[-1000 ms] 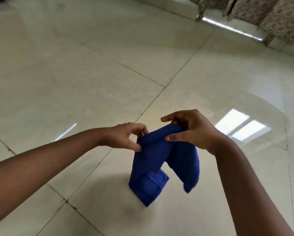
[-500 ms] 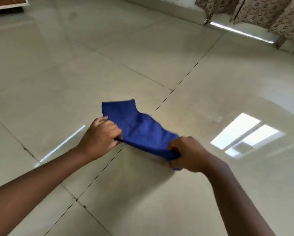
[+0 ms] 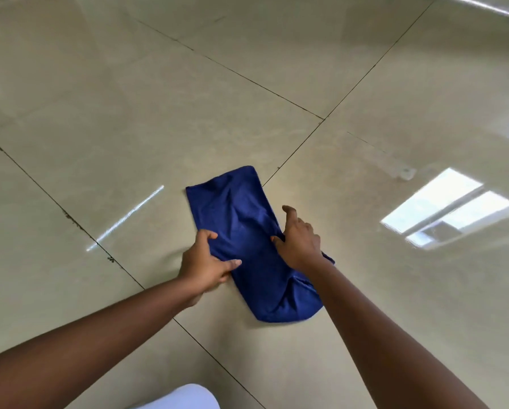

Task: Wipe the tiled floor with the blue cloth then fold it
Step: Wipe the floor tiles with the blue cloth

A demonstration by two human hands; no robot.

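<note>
So I've got the blue cloth down flat on the tiled floor, lying as a long strip that runs away from me, sitting right where two grout lines meet. My left hand is clamped on the left edge about halfway down, thumb on top and fingers curled at the hem. My right hand is on the right edge, thumb pressed into the fabric, fingers partly spread, looks more like pinning than a proper pinch, hard to say for sure. Far as I can judge, the wiping is behind me and I'm into the folding: it already looks doubled over lengthwise, with a bunched ridge in the middle and a lumpy near end. Still to do, I reckon: smooth those out, then fold the strip end to end.
</note>
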